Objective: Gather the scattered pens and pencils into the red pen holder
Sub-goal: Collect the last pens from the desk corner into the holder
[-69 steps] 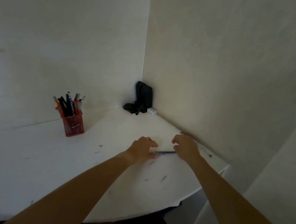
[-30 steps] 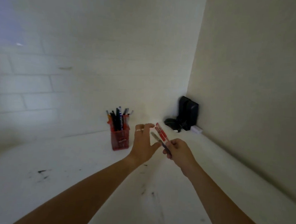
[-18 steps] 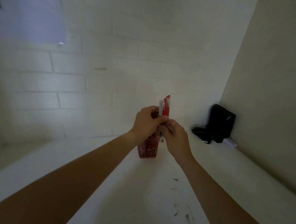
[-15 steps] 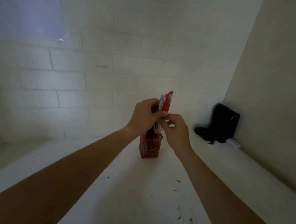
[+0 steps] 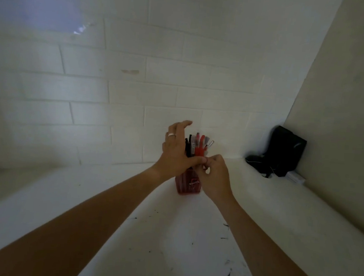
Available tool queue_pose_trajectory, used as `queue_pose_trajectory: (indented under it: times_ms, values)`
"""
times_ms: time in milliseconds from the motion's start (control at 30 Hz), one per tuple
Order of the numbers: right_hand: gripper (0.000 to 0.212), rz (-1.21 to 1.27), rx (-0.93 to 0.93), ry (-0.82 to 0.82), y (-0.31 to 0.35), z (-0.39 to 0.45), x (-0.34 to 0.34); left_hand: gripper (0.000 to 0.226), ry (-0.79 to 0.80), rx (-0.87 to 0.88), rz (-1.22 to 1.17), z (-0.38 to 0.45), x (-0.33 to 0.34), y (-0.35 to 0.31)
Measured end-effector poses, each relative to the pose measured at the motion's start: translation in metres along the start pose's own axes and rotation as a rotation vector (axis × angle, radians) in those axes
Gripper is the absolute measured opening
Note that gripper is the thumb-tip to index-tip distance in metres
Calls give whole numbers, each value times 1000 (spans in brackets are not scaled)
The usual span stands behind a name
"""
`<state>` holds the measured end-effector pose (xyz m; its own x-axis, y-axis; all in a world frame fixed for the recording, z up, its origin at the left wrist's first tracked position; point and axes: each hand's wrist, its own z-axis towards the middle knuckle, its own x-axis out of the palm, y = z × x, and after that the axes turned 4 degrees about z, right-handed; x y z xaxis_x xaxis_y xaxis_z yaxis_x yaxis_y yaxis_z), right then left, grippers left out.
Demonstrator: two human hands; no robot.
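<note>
The red mesh pen holder (image 5: 187,186) stands on the white desk near the back wall, half hidden by both hands. Several pens and pencils (image 5: 198,146) stick up out of it, among them a red pen and some black ones. My left hand (image 5: 176,152) is against the left side of the bundle, its fingers stretched upward and its thumb lying across the front of the pens. My right hand (image 5: 215,175) is at the holder's rim on the right, its fingertips curled and pinching the lower shafts of the pens there.
A black pouch (image 5: 282,152) with a cord and a small white block (image 5: 294,178) sit in the right corner. The white desk (image 5: 170,243) carries dark scuff marks. The brick wall lies just behind the holder and a plain wall closes the right side.
The red and grey pens were lifted from the desk's right side and carried to the holder. They have since dropped lower into it, and my left hand's fingers have spread.
</note>
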<state>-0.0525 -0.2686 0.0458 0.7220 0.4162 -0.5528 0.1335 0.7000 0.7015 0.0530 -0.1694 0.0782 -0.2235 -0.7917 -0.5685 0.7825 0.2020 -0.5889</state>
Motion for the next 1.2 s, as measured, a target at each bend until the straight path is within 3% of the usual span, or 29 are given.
queue_pose_trajectory:
  times_ms: [100, 200, 300, 400, 567, 733, 800, 867, 933, 1067, 1200]
  values:
    - [16, -76, -30, 12, 2, 0, 0, 100, 37, 145, -64, 4, -3, -2]
    - [17, -90, -55, 28, 5, 1, -4, 75, 73, 227, -16, 8, -4, -5]
    - [14, -140, -70, -19, 3, 2, -5, 48, 81, 220, 78, 9, 0, -5]
    - [15, -70, -66, -74, 4, -1, -6, 46, 76, 184, 118, 8, 5, -3]
    - [36, 37, -57, -138, 0, -3, -8, 74, 33, 223, 126, 7, 8, -3]
    - [82, 503, 109, 231, 8, -1, -10, 51, 36, 172, 185, 14, 13, -9]
    - [106, 563, 145, 295, 5, 6, -6, 45, 33, 154, 176, 17, 15, -9]
    - [117, 599, 191, 286, 4, 15, -1, 39, 12, 155, 159, 21, 14, -7]
    - [109, 591, 160, 276, 4, 20, 3, 41, 7, 164, 146, 23, 10, -6]
    - [73, 394, -20, 207, 8, 27, 12, 57, 34, 236, 107, 22, 6, -3]
    - [54, 326, -81, 190, 11, 35, 16, 55, -25, 232, 19, 19, 7, -4]
